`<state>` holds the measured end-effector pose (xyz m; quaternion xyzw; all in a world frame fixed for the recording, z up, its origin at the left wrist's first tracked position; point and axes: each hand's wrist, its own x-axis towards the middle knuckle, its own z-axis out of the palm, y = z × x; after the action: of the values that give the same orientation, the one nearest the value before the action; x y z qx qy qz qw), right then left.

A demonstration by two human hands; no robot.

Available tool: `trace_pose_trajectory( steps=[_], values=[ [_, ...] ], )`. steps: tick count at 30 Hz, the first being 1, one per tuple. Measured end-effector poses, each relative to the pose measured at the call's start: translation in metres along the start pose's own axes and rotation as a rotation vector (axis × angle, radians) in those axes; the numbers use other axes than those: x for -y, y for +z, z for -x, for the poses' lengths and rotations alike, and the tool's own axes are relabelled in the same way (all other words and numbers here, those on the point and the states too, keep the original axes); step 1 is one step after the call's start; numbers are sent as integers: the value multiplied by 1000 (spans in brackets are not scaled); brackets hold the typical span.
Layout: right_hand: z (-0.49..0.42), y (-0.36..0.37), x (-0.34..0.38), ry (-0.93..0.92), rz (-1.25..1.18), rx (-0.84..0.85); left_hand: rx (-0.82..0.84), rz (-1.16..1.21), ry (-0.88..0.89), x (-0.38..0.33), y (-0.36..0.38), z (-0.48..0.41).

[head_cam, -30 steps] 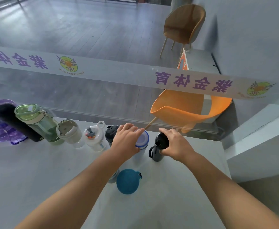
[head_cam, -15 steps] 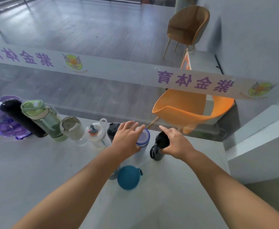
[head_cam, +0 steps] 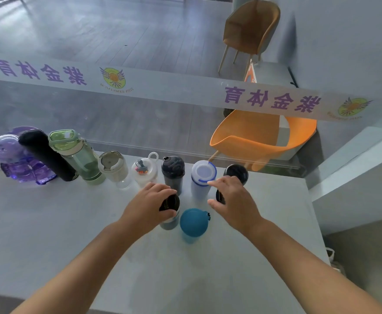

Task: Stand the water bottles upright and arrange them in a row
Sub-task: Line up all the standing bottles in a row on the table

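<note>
- Left hand [head_cam: 148, 205]: fingers [head_cam: 162, 189] curled down over the dark cap of a grey bottle [head_cam: 169, 219], gripping it from above; the bottle stands on the table [head_cam: 72, 223] in front of the row.
- Right hand [head_cam: 235, 205]: fingers spread and released, hovering just in front of the black bottle [head_cam: 236, 173] at the right end of the row; contact cannot be confirmed.
- Blue bottle [head_cam: 193, 222]: upright, just right of the grey bottle, between the two hands, also in front of the row.
- Row along the table's far edge, left to right: purple bottle [head_cam: 22, 164], tall black flask [head_cam: 47, 155], green-lidded bottle [head_cam: 76, 155], clear bottle [head_cam: 115, 168], white bottle [head_cam: 144, 172], dark grey bottle [head_cam: 173, 173], white blue-rimmed bottle [head_cam: 202, 177], black bottle.
- All row bottles stand upright.
</note>
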<state>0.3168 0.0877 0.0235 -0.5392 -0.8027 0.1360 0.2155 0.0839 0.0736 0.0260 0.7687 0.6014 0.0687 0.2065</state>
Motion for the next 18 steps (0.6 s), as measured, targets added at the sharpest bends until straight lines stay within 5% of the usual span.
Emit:
trace_pose_trajectory(
  steps=[7,18],
  values=[
    [26,43,39,22,125,398,31,-73,44,7,11,5],
    [60,13,-18,332,23,175,1,-60,-19,-16,21,-4]
  ],
)
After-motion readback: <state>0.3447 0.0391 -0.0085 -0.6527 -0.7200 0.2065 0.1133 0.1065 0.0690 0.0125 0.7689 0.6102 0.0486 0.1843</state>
